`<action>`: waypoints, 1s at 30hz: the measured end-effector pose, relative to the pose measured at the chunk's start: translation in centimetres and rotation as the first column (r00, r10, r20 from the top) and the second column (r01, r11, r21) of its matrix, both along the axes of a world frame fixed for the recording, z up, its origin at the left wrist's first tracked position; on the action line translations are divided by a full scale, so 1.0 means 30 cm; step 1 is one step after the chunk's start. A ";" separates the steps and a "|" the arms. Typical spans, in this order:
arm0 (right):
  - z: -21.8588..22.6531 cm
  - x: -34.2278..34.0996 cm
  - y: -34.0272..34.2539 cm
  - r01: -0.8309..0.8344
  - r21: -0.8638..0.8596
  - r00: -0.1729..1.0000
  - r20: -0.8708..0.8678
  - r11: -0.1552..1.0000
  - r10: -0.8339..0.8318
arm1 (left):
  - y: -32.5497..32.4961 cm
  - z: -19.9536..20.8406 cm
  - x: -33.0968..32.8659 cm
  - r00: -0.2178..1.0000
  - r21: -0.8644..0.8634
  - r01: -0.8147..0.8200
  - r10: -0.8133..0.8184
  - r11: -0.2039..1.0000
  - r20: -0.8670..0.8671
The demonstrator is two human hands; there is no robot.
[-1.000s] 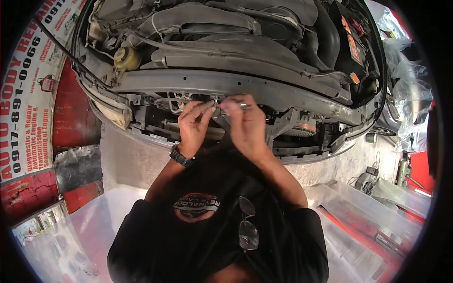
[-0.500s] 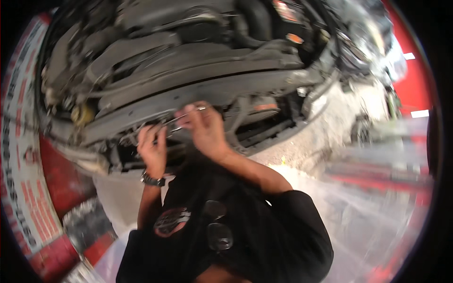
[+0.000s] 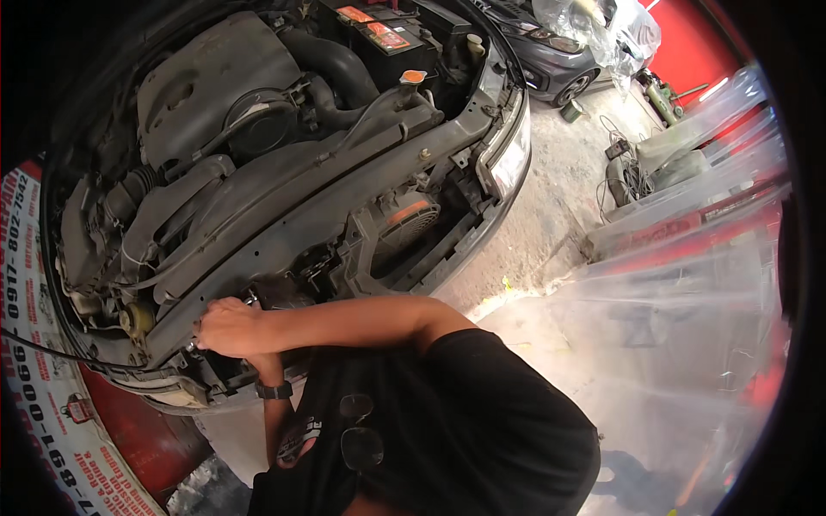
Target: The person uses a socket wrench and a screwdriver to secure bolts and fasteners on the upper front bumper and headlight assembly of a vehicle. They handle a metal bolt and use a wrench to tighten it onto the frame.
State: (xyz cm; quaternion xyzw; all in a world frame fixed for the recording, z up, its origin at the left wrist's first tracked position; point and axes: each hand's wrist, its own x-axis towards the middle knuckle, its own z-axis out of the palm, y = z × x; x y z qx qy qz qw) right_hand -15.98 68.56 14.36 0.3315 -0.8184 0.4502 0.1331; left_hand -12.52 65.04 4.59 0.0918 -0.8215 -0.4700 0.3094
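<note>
Me in a car repair workshop, dusty dark grey engine bay [image 3: 206, 90] exposed before me, white red-lettered banner [image 3: 52, 413] left, dark grey car [image 3: 540, 62] under clear plastic sheeting [image 3: 633, 36] far right

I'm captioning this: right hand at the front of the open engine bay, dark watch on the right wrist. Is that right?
Not quite: in the head view, the dark watch is on the left wrist, not the right. The right hand is at the front of the open engine bay, as you say.
</note>
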 end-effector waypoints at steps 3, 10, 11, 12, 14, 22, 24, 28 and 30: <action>-0.276 -0.041 -0.163 -0.081 -0.205 0.991 0.087 0.976 0.100 | -0.022 -0.036 0.009 0.999 -0.171 -0.020 0.028 0.985 0.043; 0.125 -0.009 0.068 -0.343 0.265 0.939 0.102 0.901 0.327 | -0.014 -0.033 0.009 0.997 -0.229 -0.029 0.045 0.973 0.063; 0.148 -0.005 0.090 -0.262 0.181 0.965 0.063 0.948 0.255 | -0.003 -0.021 0.007 0.997 -0.164 -0.018 0.030 0.986 0.072; 0.173 -0.004 0.115 -0.182 0.092 0.983 0.028 0.979 0.180 | 0.006 -0.008 0.002 0.997 -0.094 -0.015 0.023 0.995 0.076; 0.268 -0.015 0.176 -0.279 0.111 0.960 0.025 0.954 0.278 | 0.013 0.030 0.022 0.997 0.092 -0.039 0.033 0.995 0.072; 0.376 -0.101 0.601 -0.409 -0.156 0.912 -0.025 0.899 0.410 | 0.141 0.244 -0.038 0.998 0.775 -0.048 0.000 0.630 0.061; 0.373 -0.110 0.697 -0.413 -0.165 0.905 0.041 0.896 0.424 | 0.159 0.228 -0.047 0.993 0.739 -0.115 0.092 0.664 0.072; 0.326 -0.138 0.853 -0.403 -0.167 0.873 0.226 0.900 0.433 | 0.201 0.231 -0.057 0.933 0.477 -0.344 0.350 0.809 0.079; 0.309 -0.153 0.913 -0.363 -0.193 0.886 0.232 0.912 0.402 | 0.192 0.221 -0.054 0.900 0.143 -0.436 0.429 0.888 0.082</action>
